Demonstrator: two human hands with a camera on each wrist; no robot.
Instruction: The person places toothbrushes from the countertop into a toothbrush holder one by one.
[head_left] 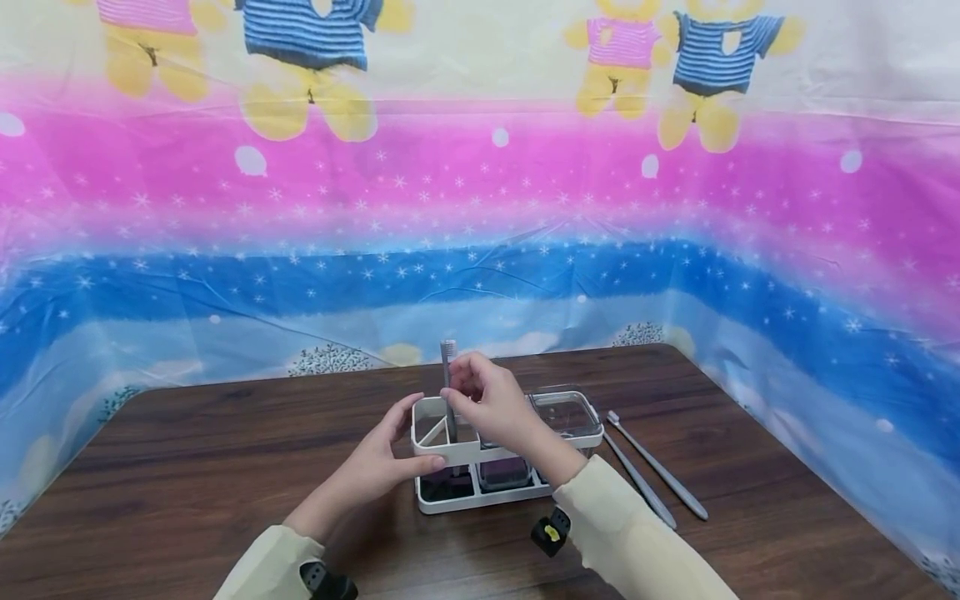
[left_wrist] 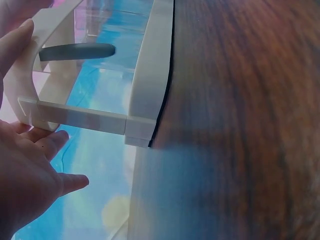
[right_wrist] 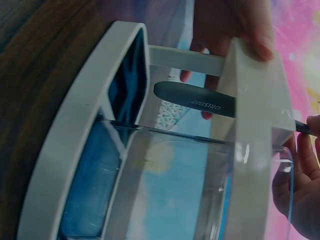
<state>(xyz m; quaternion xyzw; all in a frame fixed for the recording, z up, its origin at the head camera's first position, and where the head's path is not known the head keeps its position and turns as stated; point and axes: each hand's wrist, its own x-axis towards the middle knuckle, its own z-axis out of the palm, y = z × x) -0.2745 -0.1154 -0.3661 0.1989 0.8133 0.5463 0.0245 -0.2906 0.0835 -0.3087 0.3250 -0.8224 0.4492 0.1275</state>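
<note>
A white two-tier toothbrush holder (head_left: 461, 454) stands on the table, its upper frame divided into slots. My left hand (head_left: 378, 461) grips its upper left end, thumb on the front rim and fingers on the far side. With thumb and fingers, my right hand (head_left: 501, 407) pinches a grey toothbrush (head_left: 446, 372), bristles up, in a left slot. Below that slot, the handle end (right_wrist: 192, 97) hangs through the upper frame, above the lower tray (right_wrist: 75, 120) in the right wrist view. Clear cups (head_left: 505, 473) sit in the holder's other sections, partly hidden by my right hand.
Two more grey toothbrushes lie side by side right of the holder, the outer toothbrush (head_left: 663, 472) beside the inner toothbrush (head_left: 642, 481). A printed curtain (head_left: 480, 192) hangs along the back and right edges of the dark wooden table (head_left: 247, 450).
</note>
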